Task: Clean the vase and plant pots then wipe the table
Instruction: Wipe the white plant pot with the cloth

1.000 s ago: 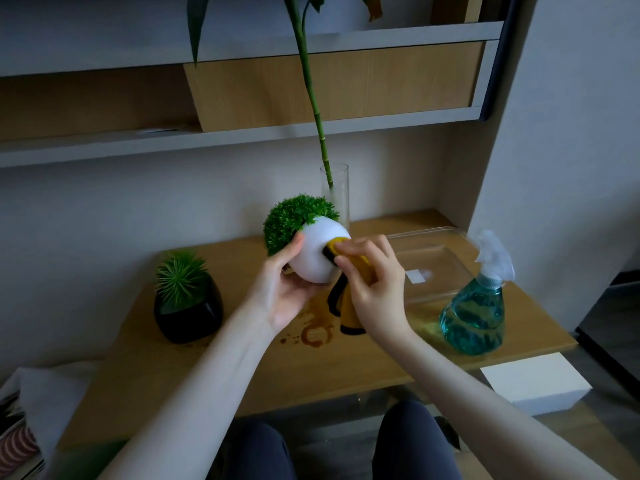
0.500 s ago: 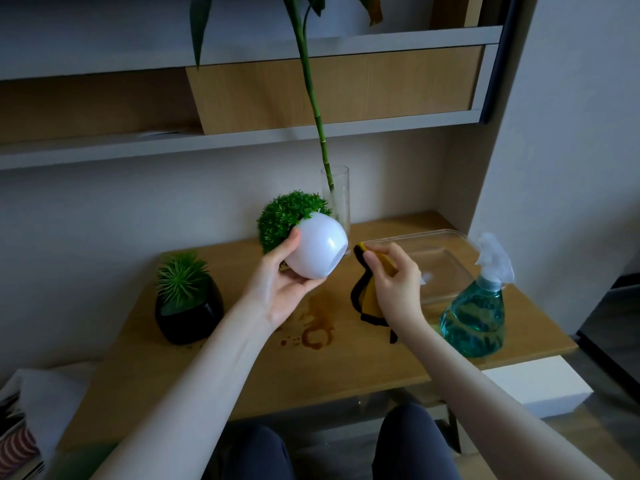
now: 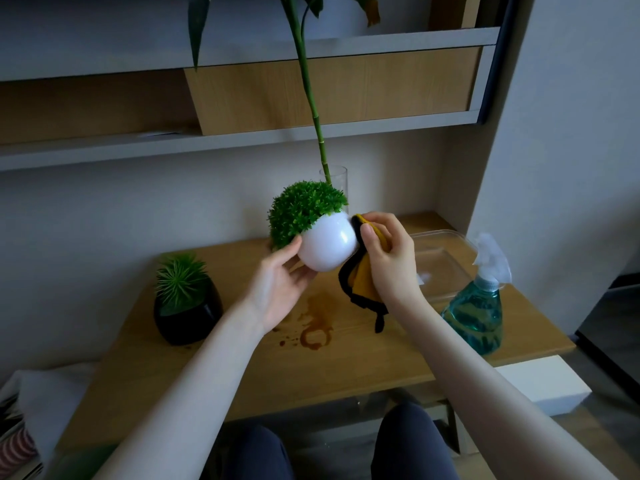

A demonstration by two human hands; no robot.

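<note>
At frame center, the left hand (image 3: pixel 277 289) cradles the tilted white pot (image 3: pixel 325 245) on curled fingers while the right hand (image 3: pixel 388 258) pinches a yellow cloth (image 3: pixel 362 282) against it; a firm rub could roll the glossy pot loose onto the stained table (image 3: pixel 346 368).

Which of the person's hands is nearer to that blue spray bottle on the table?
The right hand. It holds the yellow cloth just left of the spray bottle, while the left hand grips the white pot farther away.

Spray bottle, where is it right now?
In the head view the spray bottle stands on the right end of the table, just in front of the clear tray and right of the person's right forearm.
</note>
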